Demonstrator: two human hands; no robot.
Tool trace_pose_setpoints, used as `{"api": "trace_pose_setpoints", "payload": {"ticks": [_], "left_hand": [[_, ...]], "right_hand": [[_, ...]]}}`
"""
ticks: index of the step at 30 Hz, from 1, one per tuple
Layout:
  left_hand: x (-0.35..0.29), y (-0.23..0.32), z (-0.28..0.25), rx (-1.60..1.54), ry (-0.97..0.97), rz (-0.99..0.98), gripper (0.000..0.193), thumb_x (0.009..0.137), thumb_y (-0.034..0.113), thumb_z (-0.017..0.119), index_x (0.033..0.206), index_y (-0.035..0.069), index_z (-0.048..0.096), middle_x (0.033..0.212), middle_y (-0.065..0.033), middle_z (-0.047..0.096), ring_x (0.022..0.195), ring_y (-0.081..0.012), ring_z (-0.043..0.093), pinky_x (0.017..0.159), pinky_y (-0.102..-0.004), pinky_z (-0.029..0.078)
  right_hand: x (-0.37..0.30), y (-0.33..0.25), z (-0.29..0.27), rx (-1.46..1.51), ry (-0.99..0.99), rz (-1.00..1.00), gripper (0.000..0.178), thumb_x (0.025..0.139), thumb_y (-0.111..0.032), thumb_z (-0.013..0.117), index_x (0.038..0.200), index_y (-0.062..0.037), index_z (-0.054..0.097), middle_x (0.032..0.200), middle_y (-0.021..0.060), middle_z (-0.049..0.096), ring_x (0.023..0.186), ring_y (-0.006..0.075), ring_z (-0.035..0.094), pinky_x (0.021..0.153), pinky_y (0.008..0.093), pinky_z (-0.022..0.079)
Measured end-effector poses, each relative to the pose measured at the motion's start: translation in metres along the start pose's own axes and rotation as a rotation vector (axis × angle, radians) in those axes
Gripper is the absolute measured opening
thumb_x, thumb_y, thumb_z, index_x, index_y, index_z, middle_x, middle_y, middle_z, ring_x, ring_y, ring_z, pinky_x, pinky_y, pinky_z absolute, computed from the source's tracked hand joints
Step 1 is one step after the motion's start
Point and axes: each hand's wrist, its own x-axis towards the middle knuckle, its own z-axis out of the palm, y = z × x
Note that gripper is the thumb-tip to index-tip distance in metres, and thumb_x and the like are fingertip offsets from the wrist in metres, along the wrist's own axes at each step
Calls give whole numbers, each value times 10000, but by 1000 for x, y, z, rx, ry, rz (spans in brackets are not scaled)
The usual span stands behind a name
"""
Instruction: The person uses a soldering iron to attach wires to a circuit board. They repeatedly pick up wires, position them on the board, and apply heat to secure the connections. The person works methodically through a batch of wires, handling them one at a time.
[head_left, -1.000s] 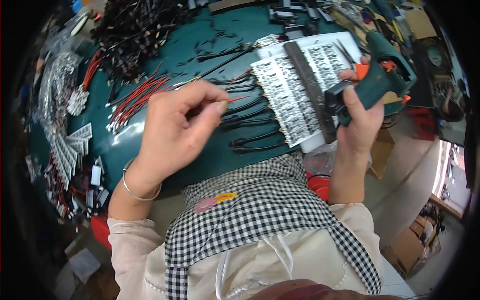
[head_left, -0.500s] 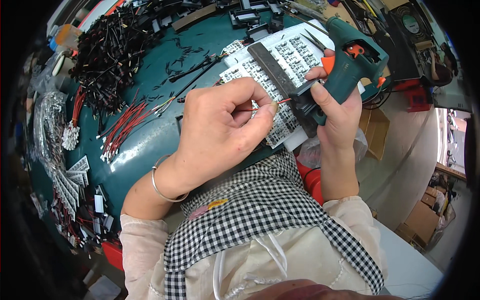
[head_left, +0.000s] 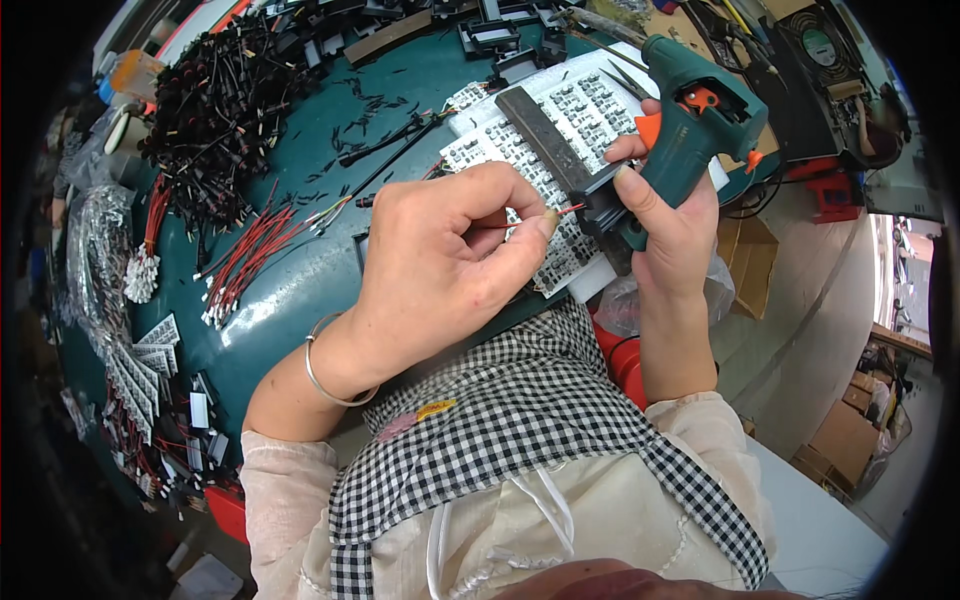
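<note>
My left hand (head_left: 440, 260), a bangle on its wrist, pinches a thin red wire (head_left: 572, 209) between thumb and forefinger. The wire's tip reaches the edge of a small black plastic case (head_left: 603, 205). My right hand (head_left: 678, 245) holds that case by the fingertips, along with a green hot glue gun (head_left: 690, 125) that has an orange trigger. The gun's nozzle is hard to make out. Below both hands lies a white panel of small circuit boards (head_left: 590, 105), with a dark flat bar (head_left: 540, 140) across it. Tweezers (head_left: 626, 80) rest at its far side.
Far left on the green table (head_left: 290, 340) is a heap of black cables (head_left: 215, 130). Bundled red wires (head_left: 245, 265) with white connectors lie nearer. Black cases (head_left: 495, 35) are piled at the back. An open cardboard box (head_left: 750, 265) stands to the right.
My right hand, with the glue gun and case, has shifted slightly left and down. The red wire's tip stands a little apart from where it met the case.
</note>
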Motion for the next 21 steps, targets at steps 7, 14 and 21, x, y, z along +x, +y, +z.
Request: {"api": "trace_pose_setpoints", "payload": {"ticks": [7,14,21], "left_hand": [[1,-3,-1,29,-18,-17,70,820,27,666,778,-8,622,622,40,566,529,21,403,462,-156,270],[1,-3,-1,56,-18,32,55,810,19,675,783,-10,638,625,21,581,534,5,445,466,-162,308],[0,-4,-1,33,-30,33,63,804,22,692,783,-11,643,626,14,581,534,-2,461,466,-166,319]], "right_hand": [[0,1,-2,11,-10,8,605,793,19,698,1319,20,399,943,106,646,729,112,631,525,220,496],[0,2,-3,26,-9,17,609,790,28,697,1321,23,398,950,111,642,748,119,635,549,220,506],[0,3,-4,20,-8,15,607,787,37,698,1318,20,405,959,112,641,783,119,638,616,219,520]]}}
